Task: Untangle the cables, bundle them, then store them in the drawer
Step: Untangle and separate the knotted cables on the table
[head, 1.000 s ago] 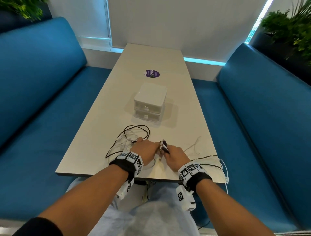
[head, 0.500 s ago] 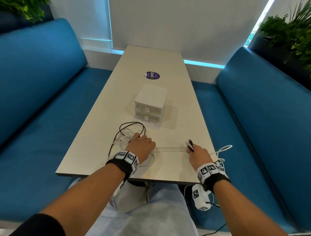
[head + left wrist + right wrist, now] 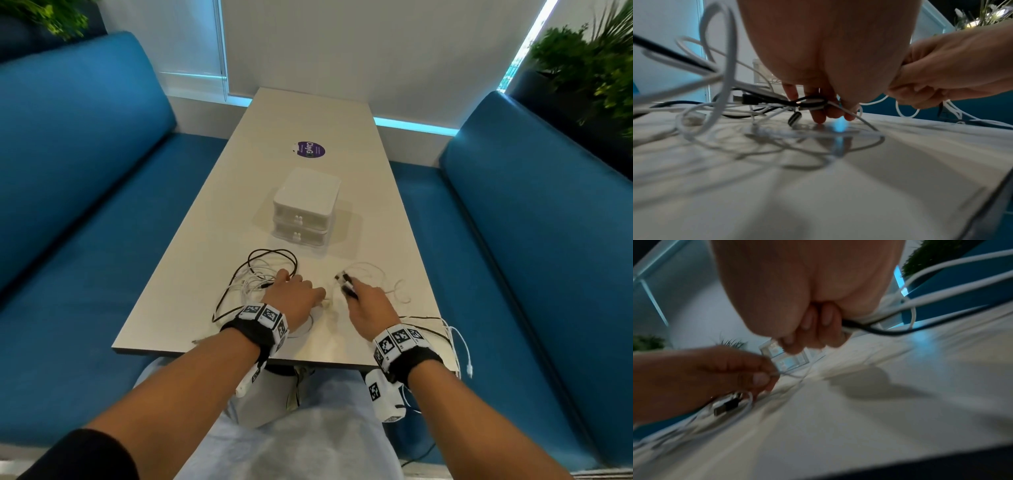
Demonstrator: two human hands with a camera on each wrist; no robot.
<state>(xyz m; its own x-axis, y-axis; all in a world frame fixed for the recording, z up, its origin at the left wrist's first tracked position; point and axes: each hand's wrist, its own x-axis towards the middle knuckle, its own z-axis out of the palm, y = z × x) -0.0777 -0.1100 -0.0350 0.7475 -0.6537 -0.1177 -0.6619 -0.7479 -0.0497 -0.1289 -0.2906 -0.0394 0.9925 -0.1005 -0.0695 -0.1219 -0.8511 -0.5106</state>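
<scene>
A tangle of black and white cables (image 3: 263,274) lies on the table in front of a white two-drawer unit (image 3: 305,209), both drawers closed. My left hand (image 3: 298,294) rests on the tangle's right side. In the right wrist view its thumb and forefinger pinch a thin white cable (image 3: 785,374). My right hand (image 3: 359,301) is just to the right, fingers curled round a bunch of black and white cable ends (image 3: 346,284). Strands from that bunch trail over the table's right edge (image 3: 459,346). A black USB plug (image 3: 725,407) lies under the left hand.
The table (image 3: 308,113) is long and pale, with a purple round sticker (image 3: 311,149) beyond the drawer unit. Blue benches (image 3: 85,205) run along both sides. Plants (image 3: 589,61) stand at the far corners. The near table edge is at my wrists.
Half a second ago my right hand was out near the right edge with a white cable stretched from the left hand. It has since come back in beside the left hand, and the cable lies slack.
</scene>
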